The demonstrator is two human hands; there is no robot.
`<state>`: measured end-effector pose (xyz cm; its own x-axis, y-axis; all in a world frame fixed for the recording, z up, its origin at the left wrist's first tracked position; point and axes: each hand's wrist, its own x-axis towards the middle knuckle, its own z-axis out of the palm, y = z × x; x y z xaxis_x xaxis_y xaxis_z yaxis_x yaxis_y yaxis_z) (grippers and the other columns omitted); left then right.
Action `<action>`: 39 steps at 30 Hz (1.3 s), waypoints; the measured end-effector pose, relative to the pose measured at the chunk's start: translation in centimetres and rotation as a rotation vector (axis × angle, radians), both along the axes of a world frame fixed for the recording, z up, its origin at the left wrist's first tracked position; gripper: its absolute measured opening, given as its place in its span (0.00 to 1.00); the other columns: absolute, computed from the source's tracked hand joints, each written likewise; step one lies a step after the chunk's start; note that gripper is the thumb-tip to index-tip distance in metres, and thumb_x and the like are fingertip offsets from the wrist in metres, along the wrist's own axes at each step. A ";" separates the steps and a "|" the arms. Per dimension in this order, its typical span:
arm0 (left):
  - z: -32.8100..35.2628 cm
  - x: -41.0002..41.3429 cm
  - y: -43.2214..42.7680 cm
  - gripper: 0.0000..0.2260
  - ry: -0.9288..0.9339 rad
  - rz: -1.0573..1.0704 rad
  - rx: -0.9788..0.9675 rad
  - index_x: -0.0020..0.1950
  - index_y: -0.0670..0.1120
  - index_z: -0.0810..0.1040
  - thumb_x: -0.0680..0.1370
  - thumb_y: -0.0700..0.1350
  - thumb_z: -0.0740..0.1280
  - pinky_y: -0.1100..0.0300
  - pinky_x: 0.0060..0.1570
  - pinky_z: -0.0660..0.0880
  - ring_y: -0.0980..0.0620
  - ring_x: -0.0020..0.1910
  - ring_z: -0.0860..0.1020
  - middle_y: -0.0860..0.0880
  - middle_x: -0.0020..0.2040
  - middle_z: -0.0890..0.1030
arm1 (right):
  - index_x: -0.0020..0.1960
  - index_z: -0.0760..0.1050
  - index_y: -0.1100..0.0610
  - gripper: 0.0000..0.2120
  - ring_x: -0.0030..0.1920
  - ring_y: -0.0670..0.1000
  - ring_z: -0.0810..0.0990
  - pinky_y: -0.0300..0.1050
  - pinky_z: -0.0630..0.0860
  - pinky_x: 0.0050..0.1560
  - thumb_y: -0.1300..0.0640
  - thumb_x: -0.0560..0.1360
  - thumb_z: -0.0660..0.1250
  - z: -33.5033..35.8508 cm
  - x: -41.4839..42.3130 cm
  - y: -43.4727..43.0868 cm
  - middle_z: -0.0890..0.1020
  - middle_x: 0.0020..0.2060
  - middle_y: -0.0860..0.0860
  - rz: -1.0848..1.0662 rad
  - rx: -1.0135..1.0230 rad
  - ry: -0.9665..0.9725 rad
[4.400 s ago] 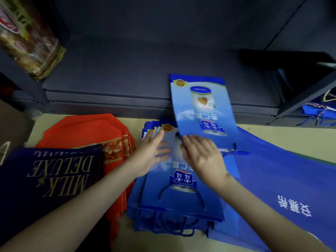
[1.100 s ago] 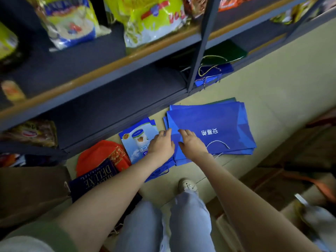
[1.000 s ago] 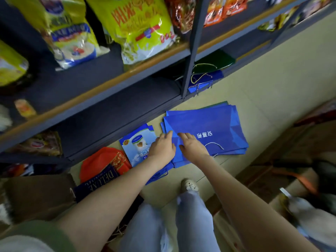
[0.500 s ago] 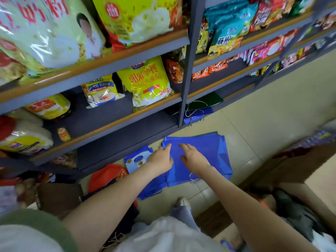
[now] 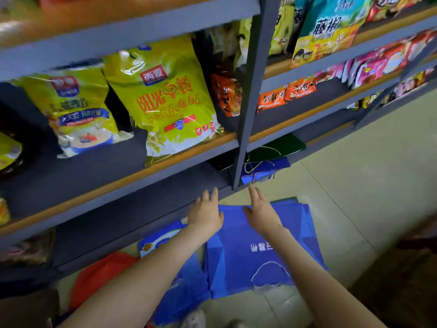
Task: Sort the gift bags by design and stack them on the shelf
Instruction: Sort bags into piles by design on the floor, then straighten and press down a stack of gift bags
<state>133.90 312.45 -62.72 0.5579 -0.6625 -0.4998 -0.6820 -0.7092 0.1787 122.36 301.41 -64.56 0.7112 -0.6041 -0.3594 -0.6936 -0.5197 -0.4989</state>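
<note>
Looking maybe halfway done: left hand (image 5: 205, 215) and right hand (image 5: 262, 215) are lying flat-fingered, gripping nothing, on the blue bags (image 5: 236, 268) piled on the floor (image 5: 354, 185), while only a few other bags (image 5: 272, 165) are sitting on the bottom shelf (image 5: 146, 216).

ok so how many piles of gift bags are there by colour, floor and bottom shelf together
blue: 3 (plain blue pile and printed blue pile on the floor, shelf blue pile on the bottom shelf)
red: 1 (red pile, floor)
green: 1 (green pile, bottom shelf)
total: 5
</note>
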 end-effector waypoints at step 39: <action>-29.8 19.2 17.3 0.10 -0.855 -0.207 -0.714 0.48 0.39 0.83 0.72 0.36 0.63 0.53 0.51 0.77 0.46 0.45 0.84 0.43 0.44 0.85 | 0.46 0.81 0.62 0.13 0.36 0.58 0.78 0.46 0.75 0.37 0.66 0.62 0.68 -29.1 19.7 0.2 0.78 0.33 0.55 0.520 -1.114 -0.326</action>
<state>153.11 329.72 -92.48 0.3813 -0.7628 0.5222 -0.8673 -0.4907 -0.0834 142.11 301.63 -93.65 0.9135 -0.0896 0.3970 -0.2108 -0.9386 0.2731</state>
